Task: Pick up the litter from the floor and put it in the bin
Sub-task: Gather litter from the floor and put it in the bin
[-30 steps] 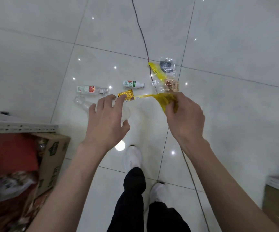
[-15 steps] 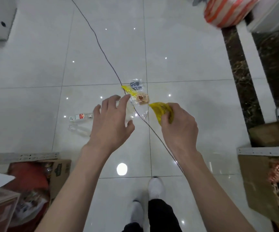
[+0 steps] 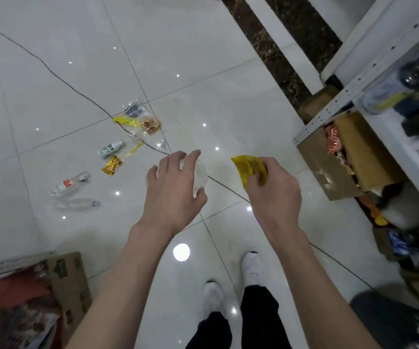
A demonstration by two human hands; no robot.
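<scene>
My white shoes (image 3: 252, 268) stand nearest on the glossy pale tiled floor (image 3: 216, 84). Above them, my left hand (image 3: 175, 190) curls its fingers (image 3: 191, 157) loosely around a crumpled clear plastic cup (image 3: 201, 176). My right hand (image 3: 274, 190) pinches a scrunched yellow plastic wrapper (image 3: 250, 167) between thumb and fingers. Left of my hands, on the floor, lie an empty clear plastic bottle (image 3: 77, 204) and a clear bottle with a red label (image 3: 68, 183). Farther off sit a gold foil sachet (image 3: 112, 165), a small white bottle with a green label (image 3: 110, 148) and a thin yellow strip (image 3: 133, 149). Farthest, across a thin dark cable (image 3: 52, 71), lies a cluster of clear and yellow wrappers (image 3: 138, 119). Right, an open brown cardboard box (image 3: 334, 172) sits under a white shelf.
</scene>
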